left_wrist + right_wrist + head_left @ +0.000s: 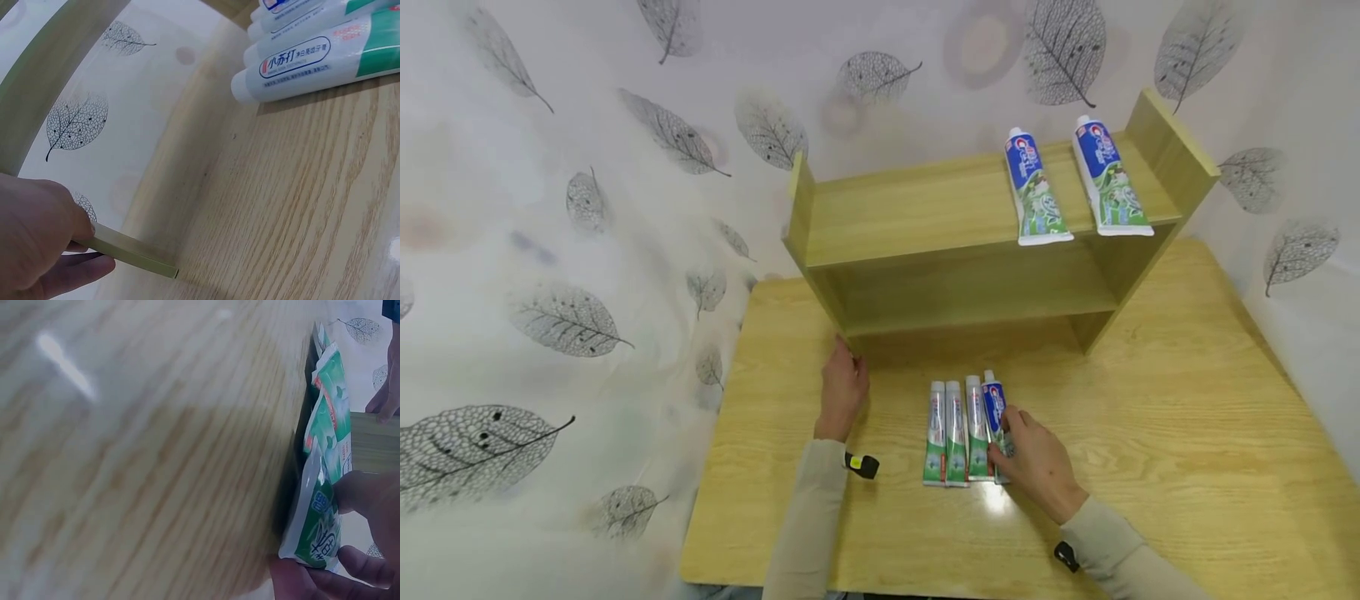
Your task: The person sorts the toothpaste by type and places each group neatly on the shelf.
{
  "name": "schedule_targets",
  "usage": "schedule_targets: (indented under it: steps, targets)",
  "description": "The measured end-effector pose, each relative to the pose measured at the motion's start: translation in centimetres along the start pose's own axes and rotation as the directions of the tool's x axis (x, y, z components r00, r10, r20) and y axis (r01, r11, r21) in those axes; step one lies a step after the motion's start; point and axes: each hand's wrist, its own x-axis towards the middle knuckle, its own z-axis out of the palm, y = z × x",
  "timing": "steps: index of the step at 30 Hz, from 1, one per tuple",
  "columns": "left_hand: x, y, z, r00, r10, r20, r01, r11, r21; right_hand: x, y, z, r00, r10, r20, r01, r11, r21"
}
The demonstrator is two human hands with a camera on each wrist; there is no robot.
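A small wooden shelf (910, 208) stands on the table, and my left hand (842, 390) grips the lower edge of its left side panel (134, 255), thumb and fingers on opposite faces. My right hand (1039, 460) holds a blue and green toothpaste tube (993, 403) by its lower half; the right wrist view shows thumb and fingers at both sides of its flat end (319, 519). That tube lies at the right of a row, beside three white and green toothpaste tubes (936, 429), caps toward the shelf. My right palm hides part of it.
Two larger blue and green toothpaste tubes (1036, 187) (1111, 177) lie on the shelf's upper board at the right, their flat ends at its front edge. Behind stands a wall covering (625, 417) with leaf prints. The wooden table (1187, 433) extends to both sides.
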Motion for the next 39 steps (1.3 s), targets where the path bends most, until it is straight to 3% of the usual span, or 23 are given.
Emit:
schedule_targets:
  steps: [1,3,6,7,12,16,19,22,25,31,36,39]
  targets:
    - [0.0,0.9,-0.6,0.999,-0.025,0.023,0.025,1.000,-0.008,0.0,0.0,0.0,1.000,0.000,-0.001,0.000,1.000,-0.002]
    - [0.0,1.1,-0.7,0.998,-0.047,0.040,0.046,0.999,0.009,0.1,0.1,0.1,1.000,-0.007,-0.008,0.007,1.000,-0.007]
    - [0.0,0.1,-0.1,1.000,-0.009,0.013,0.008,1.000,0.002,0.1,0.1,0.2,1.000,-0.017,-0.023,0.017,1.000,-0.018]
    - [0.0,1.2,-0.8,1.000,-0.004,0.010,0.004,1.000,0.002,0.2,0.1,0.2,0.999,-0.022,-0.029,0.021,1.000,-0.020]
    - [-0.1,-1.8,1.2,0.995,0.078,-0.055,-0.076,0.996,0.042,0.3,0.1,0.3,0.999,-0.019,-0.037,0.018,1.000,-0.014]
    - [-0.2,-0.8,0.4,0.995,0.082,-0.056,-0.080,0.996,0.032,0.3,0.2,0.2,1.000,0.013,-0.021,-0.013,1.000,0.006]
    - [-0.2,1.6,-1.1,0.999,0.048,-0.022,-0.047,0.999,0.017,0.3,0.3,0.1,0.999,0.028,-0.018,-0.028,1.000,0.014]
    - [-0.2,2.5,-1.6,1.000,0.003,0.011,-0.004,0.999,0.040,0.3,0.4,0.1,0.999,0.032,-0.030,-0.032,0.999,0.019]
    - [-0.2,2.8,-1.7,1.000,-0.006,0.013,0.006,0.999,0.036,0.2,0.4,0.1,0.998,0.033,-0.046,-0.032,0.999,0.019]
    - [-0.3,2.1,-1.3,0.998,0.046,-0.031,-0.046,0.999,0.008,-0.1,0.0,-0.5,0.998,0.018,-0.068,-0.017,1.000,0.015]
    - [-0.2,2.8,-1.8,0.999,-0.020,0.035,0.019,1.000,0.009,-0.1,-0.9,-1.9,0.989,-0.036,-0.142,0.040,0.999,0.021]
    - [-0.2,3.1,-1.9,0.997,-0.049,0.055,0.047,0.998,0.037,-0.1,-1.5,-3.0,0.971,-0.098,-0.219,0.102,0.995,0.006]
